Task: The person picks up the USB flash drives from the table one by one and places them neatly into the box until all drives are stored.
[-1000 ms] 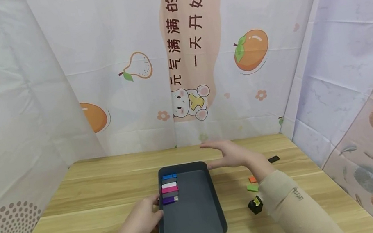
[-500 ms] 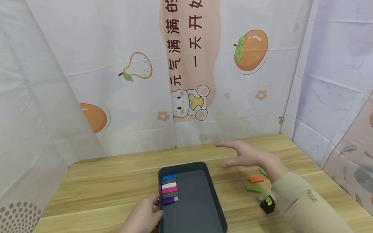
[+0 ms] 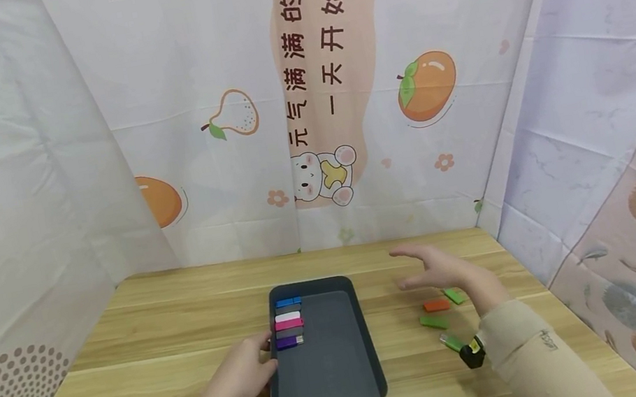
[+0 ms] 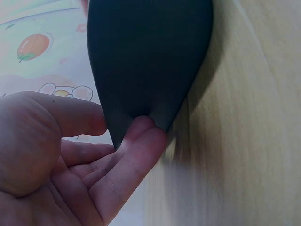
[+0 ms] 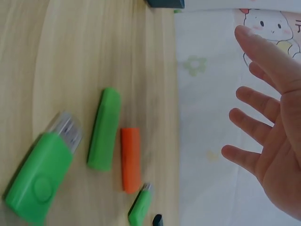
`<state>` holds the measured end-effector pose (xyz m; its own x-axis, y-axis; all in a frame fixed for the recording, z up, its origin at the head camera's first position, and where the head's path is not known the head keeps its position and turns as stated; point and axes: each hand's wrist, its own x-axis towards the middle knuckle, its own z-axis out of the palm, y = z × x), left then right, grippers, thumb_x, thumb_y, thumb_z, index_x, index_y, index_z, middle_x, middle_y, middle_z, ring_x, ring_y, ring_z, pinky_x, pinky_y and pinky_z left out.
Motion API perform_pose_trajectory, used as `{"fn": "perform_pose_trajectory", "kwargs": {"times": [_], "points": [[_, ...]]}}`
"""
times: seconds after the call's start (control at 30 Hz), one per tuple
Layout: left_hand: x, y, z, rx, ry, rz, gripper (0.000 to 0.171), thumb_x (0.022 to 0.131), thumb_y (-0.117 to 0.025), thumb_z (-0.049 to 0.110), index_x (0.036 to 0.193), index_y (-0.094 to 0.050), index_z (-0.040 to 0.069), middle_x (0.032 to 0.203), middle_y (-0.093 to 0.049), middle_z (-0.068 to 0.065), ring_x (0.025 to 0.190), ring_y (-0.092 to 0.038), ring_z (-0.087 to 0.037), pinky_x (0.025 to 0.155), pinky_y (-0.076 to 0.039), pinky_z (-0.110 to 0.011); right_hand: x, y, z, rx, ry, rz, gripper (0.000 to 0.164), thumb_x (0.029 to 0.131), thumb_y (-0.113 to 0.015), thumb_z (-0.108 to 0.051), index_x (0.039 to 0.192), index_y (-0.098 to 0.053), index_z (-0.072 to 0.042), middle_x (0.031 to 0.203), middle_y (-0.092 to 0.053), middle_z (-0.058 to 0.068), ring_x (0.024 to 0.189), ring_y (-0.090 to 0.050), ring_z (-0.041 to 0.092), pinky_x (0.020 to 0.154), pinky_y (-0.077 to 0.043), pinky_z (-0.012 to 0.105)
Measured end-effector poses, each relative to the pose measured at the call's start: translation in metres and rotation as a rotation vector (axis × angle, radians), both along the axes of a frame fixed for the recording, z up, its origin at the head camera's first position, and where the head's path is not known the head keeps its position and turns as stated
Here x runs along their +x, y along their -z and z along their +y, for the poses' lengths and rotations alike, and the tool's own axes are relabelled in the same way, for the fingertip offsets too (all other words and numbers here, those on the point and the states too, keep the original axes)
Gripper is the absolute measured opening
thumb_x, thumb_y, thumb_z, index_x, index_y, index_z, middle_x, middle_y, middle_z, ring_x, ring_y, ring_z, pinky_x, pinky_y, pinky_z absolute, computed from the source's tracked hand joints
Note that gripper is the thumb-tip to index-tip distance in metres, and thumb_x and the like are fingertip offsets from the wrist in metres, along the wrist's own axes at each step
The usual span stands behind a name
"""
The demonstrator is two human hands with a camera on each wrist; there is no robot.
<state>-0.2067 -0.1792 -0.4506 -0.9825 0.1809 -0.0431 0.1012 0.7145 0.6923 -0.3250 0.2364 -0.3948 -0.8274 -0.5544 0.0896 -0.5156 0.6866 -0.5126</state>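
Note:
My left hand [image 3: 243, 371] holds the left wall of a dark grey tray [image 3: 331, 373]; in the left wrist view its fingers [image 4: 136, 150] press the outer wall, with the thumb at the rim. Inside, along the left side, lie a blue USB flash drive [image 3: 288, 302], a white one [image 3: 288, 316], a pink one [image 3: 289, 324], a purple one [image 3: 289, 342] and grey ones. Above the table right of the tray, my right hand [image 3: 449, 271] is spread and holds nothing. Nearest it are an orange flash drive [image 3: 436, 305] and several green ones [image 5: 41, 172].
A small dark item [image 5: 158, 220] shows at the bottom of the right wrist view. Wood-grained table [image 3: 174, 323] surrounds the tray. A printed curtain [image 3: 215, 195] hangs behind its back edge, with more cloth at both sides.
My right hand has moved right, away from the tray, uncovering green flash drives under the forearm. The black flash drive beyond the hand has gone out of sight in the head view. My left hand stays put.

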Motion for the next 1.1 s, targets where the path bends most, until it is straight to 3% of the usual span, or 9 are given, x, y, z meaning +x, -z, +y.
{"fn": "perform_pose_trajectory", "kwargs": {"times": [0.37,0.57,0.83,1.1], "points": [[0.0,0.003,0.001,-0.007,-0.008,0.001,0.048,0.093,-0.069,0.005,0.138,-0.057,-0.007,0.12,-0.068,-0.018,0.119,-0.062,-0.04,0.099,-0.048,-0.062,0.003,0.014,0.019,0.043,0.044,-0.029,0.071,0.089,-0.08,-0.036,0.151,-0.051,-0.014,0.151,-0.051,0.01,0.14,-0.042,0.037,0.112,-0.037,0.059],[0.0,0.002,0.0,-0.016,-0.012,0.003,0.049,0.093,-0.069,0.005,0.138,-0.057,-0.007,0.12,-0.069,-0.018,0.119,-0.061,-0.041,0.099,-0.048,-0.063,0.005,0.022,0.028,0.043,0.05,-0.037,0.064,0.09,-0.08,-0.024,0.147,-0.054,-0.01,0.148,-0.053,0.012,0.138,-0.044,0.04,0.111,-0.038,0.061],[0.0,0.003,0.0,-0.021,-0.013,0.004,0.049,0.093,-0.069,0.005,0.139,-0.056,-0.007,0.121,-0.069,-0.019,0.12,-0.061,-0.043,0.099,-0.048,-0.063,0.01,0.029,0.036,0.068,0.089,-0.071,0.063,0.089,-0.08,-0.021,0.145,-0.056,-0.006,0.146,-0.055,0.013,0.136,-0.046,0.041,0.107,-0.042,0.061],[0.0,0.002,0.001,-0.016,-0.01,0.008,0.049,0.093,-0.068,0.005,0.139,-0.056,-0.007,0.12,-0.069,-0.018,0.12,-0.061,-0.042,0.1,-0.047,-0.063,0.012,0.041,0.046,0.081,0.029,-0.026,0.057,0.088,-0.081,-0.02,0.136,-0.061,0.003,0.133,-0.062,0.022,0.126,-0.053,0.046,0.101,-0.046,0.062]]}}
